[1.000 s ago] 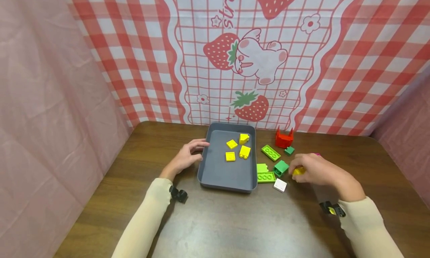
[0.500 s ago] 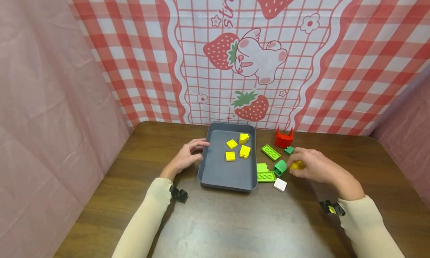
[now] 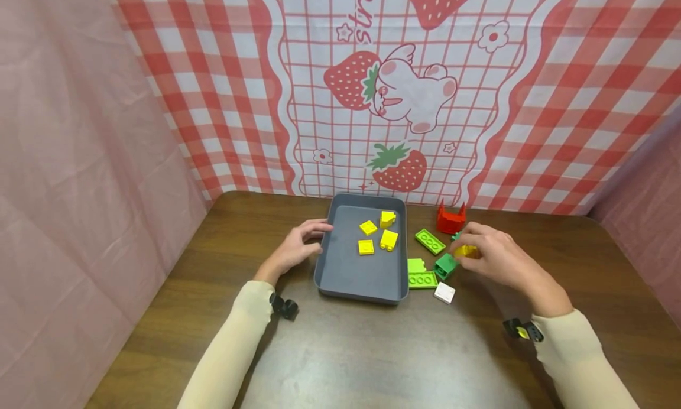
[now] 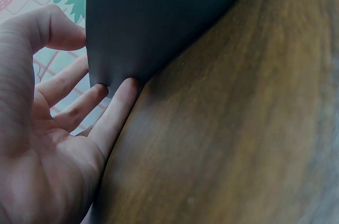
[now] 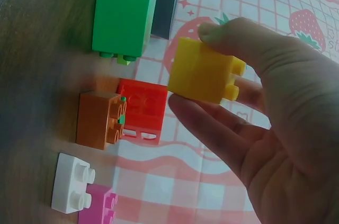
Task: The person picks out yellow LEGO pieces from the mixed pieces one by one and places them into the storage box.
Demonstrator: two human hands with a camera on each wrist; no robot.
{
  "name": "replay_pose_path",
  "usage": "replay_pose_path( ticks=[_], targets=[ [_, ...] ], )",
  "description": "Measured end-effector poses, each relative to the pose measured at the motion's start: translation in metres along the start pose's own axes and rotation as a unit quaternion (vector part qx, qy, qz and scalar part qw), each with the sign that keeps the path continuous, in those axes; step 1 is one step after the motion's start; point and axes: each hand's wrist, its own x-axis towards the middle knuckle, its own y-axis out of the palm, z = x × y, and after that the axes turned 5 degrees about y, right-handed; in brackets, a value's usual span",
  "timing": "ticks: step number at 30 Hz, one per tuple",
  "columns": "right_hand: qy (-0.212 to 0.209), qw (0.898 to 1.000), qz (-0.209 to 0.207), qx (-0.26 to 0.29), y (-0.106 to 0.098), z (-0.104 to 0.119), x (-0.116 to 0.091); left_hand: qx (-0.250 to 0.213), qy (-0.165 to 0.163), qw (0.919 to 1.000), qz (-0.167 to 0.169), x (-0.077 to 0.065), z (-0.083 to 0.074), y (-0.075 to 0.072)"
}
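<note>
My right hand (image 3: 497, 256) pinches a yellow toy building brick (image 5: 200, 70) between thumb and fingers, its studs turned toward the palm. In the head view it hangs beside a green brick (image 3: 445, 266), to the right of the dark grey tray (image 3: 351, 282). Fingers of my left hand (image 3: 294, 246) touch the tray's left wall; in the left wrist view they are loosely extended against its outer side. Inside the tray lie a yellow brick (image 3: 389, 240), a slanted yellow brick (image 3: 388, 220), and two flat yellow pieces, one a square tile (image 3: 365, 247).
Right of the tray lie lime plates (image 3: 430, 242), a white piece (image 3: 444, 293) and a red castle-like piece (image 3: 451, 220). The right wrist view also shows an orange brick (image 5: 95, 121), a white brick (image 5: 70, 184) and a pink brick (image 5: 98, 205). A patterned cloth (image 3: 239, 101) hangs behind the table.
My right hand has lifted the yellow brick and moved it slightly away from me and to the left, nearer the green pieces. My left hand stays at the tray.
</note>
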Motion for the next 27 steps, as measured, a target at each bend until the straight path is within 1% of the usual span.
replay_pose_path(
  ticks=[3,5,9,13,17,22,27],
  targets=[
    [0.006,1.0,-0.015,0.0,0.001,0.0,0.0,0.002,0.0,1.0,-0.001,0.0,-0.001,0.001],
    [0.011,1.0,-0.016,0.003,0.002,-0.001,0.0,0.002,0.001,1.0,-0.001,0.0,-0.001,0.001],
    [0.015,1.0,-0.002,0.006,0.006,-0.002,0.001,0.006,0.001,1.0,-0.002,0.0,0.0,0.001],
    [0.007,1.0,0.005,0.002,0.011,-0.003,0.003,0.008,-0.003,1.0,-0.002,0.0,-0.001,0.001],
    [0.009,1.0,0.015,0.002,0.014,-0.001,0.003,0.008,-0.005,1.0,0.0,0.001,-0.002,0.002],
    [0.02,0.999,0.029,0.004,0.015,0.001,0.002,0.006,-0.003,1.0,-0.001,0.001,0.0,0.003],
    [0.024,0.999,0.029,0.001,0.012,0.001,0.003,0.01,0.003,0.9999,-0.005,0.001,0.0,0.002]
  ],
)
